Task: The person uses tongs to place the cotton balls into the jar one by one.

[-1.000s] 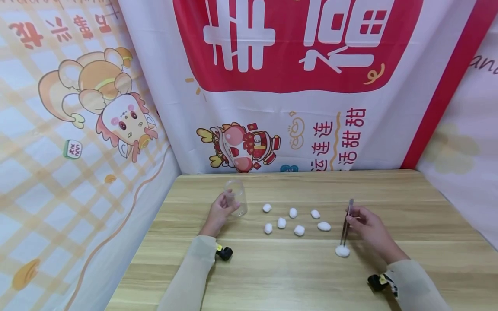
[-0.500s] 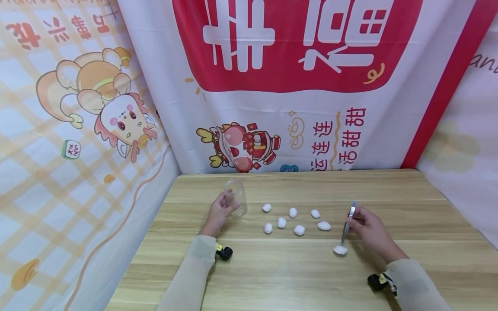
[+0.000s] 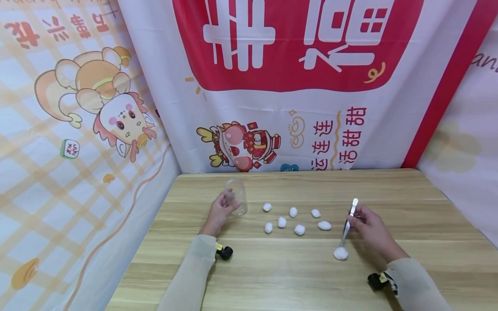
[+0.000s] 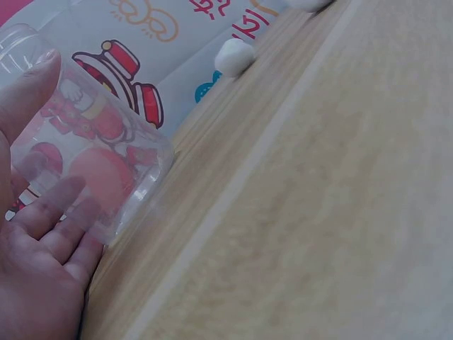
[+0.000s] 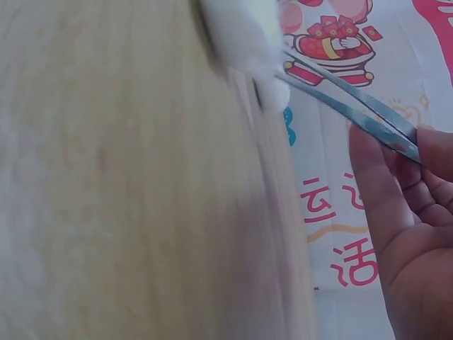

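My left hand (image 3: 222,208) grips a clear plastic jar (image 3: 241,198) that stands upright at the table's back left. In the left wrist view the thumb lies across the jar (image 4: 106,142) and the fingers curl behind its wall. On the right, my right hand (image 3: 369,226) pinches metal tweezers (image 3: 347,225) between thumb and fingers. The tweezer tips reach down to a white cotton ball (image 3: 340,253), the nearest one to me. In the right wrist view the two tweezer arms (image 5: 347,106) stand slightly apart, with their tips right at the cotton ball (image 5: 244,35).
Several more cotton balls (image 3: 282,222) lie scattered between the hands on the wooden table (image 3: 264,276). A printed cloth backdrop (image 3: 163,86) hangs behind the table's back edge. Small black wrist cameras (image 3: 225,252) sit at both cuffs.
The tweezers have turned and tilted in my right hand, their tips staying at the near cotton ball, which has shifted slightly. My left hand and the jar have stayed in place.
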{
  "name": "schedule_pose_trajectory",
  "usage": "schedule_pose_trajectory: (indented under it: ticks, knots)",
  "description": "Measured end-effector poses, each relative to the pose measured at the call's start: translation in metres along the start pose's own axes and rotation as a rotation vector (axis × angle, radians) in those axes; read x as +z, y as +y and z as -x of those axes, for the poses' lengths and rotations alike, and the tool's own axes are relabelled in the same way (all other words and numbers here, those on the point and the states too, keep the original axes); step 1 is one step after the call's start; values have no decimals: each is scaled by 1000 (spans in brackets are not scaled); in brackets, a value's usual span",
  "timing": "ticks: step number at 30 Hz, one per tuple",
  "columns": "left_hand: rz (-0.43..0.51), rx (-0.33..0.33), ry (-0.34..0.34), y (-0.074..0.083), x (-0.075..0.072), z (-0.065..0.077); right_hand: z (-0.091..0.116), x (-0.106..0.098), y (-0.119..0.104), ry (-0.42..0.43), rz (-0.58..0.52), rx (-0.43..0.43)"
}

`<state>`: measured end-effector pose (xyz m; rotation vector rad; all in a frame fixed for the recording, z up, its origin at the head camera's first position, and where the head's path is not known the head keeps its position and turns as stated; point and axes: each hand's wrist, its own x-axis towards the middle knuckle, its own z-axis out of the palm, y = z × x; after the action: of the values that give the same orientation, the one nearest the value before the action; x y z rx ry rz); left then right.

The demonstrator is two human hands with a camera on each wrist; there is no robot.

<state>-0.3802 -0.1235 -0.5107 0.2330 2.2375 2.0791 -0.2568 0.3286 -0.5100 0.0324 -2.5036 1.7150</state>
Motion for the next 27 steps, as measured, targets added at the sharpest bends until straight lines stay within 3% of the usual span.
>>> schedule_pose_trajectory:
  ticks: [8,15,27]
  knots:
    - [10,44,42,-34,-2,-18,8,-10,-15,-27,22,-49]
    - [4,45,55,-33,-3,-18,10,-10,-19,-22,153,-35]
    - [-5,49,64,-35,-2,-18,7,-6,-13,-3,182,-48]
